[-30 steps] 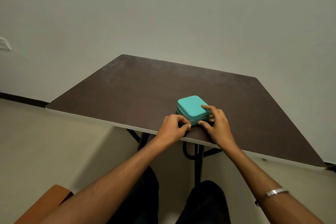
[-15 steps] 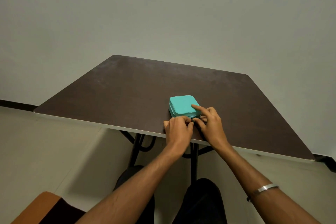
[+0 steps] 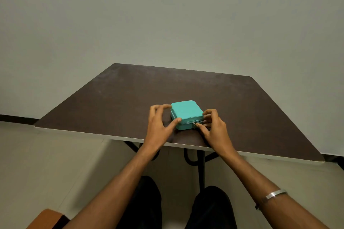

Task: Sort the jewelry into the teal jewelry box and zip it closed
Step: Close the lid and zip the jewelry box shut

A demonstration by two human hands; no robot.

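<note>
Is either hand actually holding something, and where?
Left hand steadies the teal box at its left corner; right hand touches its right end near the zipper pull.

Single head-worn view, forward and down, close over table (image 3: pixel 115 102) edge.

Perhaps a bare office room: plain wall (image 3: pixel 167 15), dark folding table (image 3: pixel 130 98).

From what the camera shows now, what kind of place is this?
Probably a plain indoor room, perhaps an office or study room: a bare pale painted wall, a dark brown laminate table on black metal legs, and a light tiled floor. Only a small teal zipped jewelry box sits there.
</note>
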